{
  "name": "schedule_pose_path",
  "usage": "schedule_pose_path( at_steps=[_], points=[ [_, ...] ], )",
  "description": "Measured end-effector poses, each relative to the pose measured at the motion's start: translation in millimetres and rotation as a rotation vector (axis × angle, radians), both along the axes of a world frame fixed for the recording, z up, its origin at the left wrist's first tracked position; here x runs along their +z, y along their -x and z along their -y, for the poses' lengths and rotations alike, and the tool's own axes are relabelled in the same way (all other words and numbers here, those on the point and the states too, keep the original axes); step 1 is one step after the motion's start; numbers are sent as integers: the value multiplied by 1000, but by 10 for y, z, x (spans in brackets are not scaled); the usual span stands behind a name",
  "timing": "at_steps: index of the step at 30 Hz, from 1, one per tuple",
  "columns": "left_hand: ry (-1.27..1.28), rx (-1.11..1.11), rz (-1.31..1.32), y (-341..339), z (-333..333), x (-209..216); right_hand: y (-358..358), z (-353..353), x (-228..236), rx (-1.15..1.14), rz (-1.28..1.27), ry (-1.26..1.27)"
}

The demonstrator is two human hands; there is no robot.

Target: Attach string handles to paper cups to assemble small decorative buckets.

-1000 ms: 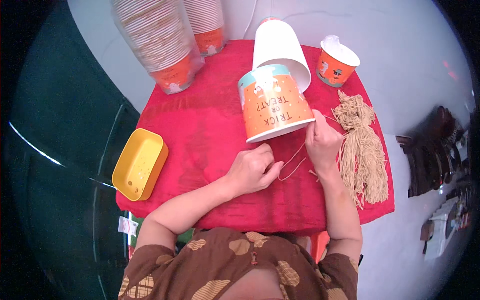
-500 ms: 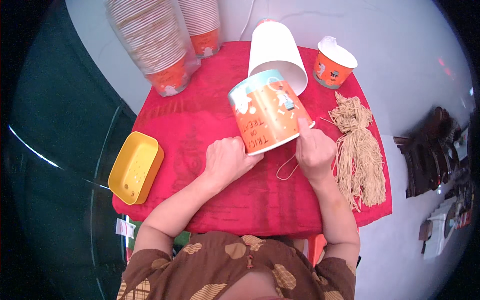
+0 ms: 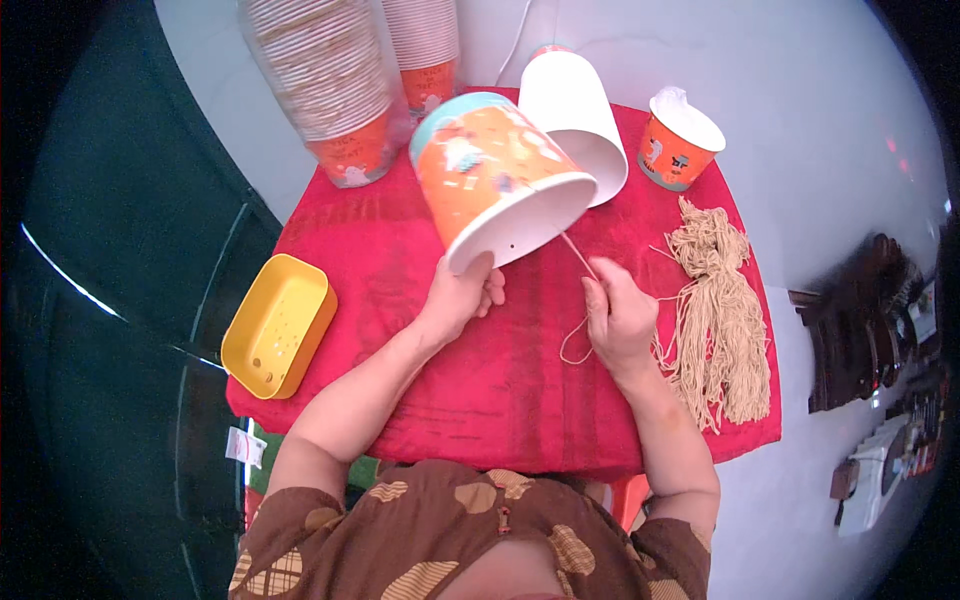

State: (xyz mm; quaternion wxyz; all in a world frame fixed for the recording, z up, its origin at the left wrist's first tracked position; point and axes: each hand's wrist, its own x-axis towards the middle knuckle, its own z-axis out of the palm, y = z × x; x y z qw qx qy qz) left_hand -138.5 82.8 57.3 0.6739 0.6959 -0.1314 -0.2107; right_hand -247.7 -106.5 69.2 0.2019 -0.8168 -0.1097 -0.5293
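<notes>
An orange paper bucket [image 3: 490, 165] with a teal base is held tilted above the table, its white mouth facing me. My left hand [image 3: 462, 297] grips its near rim, thumb at the inside. A small dark hole shows in the white inner wall close to that rim. My right hand [image 3: 620, 318] is closed in a pinch on a thin beige string [image 3: 578, 254], which stretches from the bucket's right rim to my fingers. A loop of string hangs under that hand. Beside it lies a bundle of beige strings [image 3: 725, 335].
A yellow tub [image 3: 317, 330] with small bits inside stands at left. Wrapped stacked paper buckets [image 3: 350, 155] rise at the far left, another stack [image 3: 430, 85] behind. A white-sided stack [image 3: 572, 100] lies at the back; a smaller orange bucket [image 3: 670, 155] holds crumpled plastic. Red cloth [image 3: 480, 420] covers the table.
The bucket has swung up and left, its mouth turning toward me. My right hand has left the rim and moved down, drawing the string taut. My left hand still holds the rim.
</notes>
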Motion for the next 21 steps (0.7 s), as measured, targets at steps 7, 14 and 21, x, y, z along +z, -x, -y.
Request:
schedule_pose_path(
  at_steps=[7,14,21],
  points=[
    [508,-236,-153,-48,-69,11,29,-85,-190,17,-430,116],
    [644,-384,-278,10,-86,84,1,13,-241,-189,-573,68],
    [489,-416,-242,26,-85,13,-138,486,-417,-159,-615,-439]
  ],
)
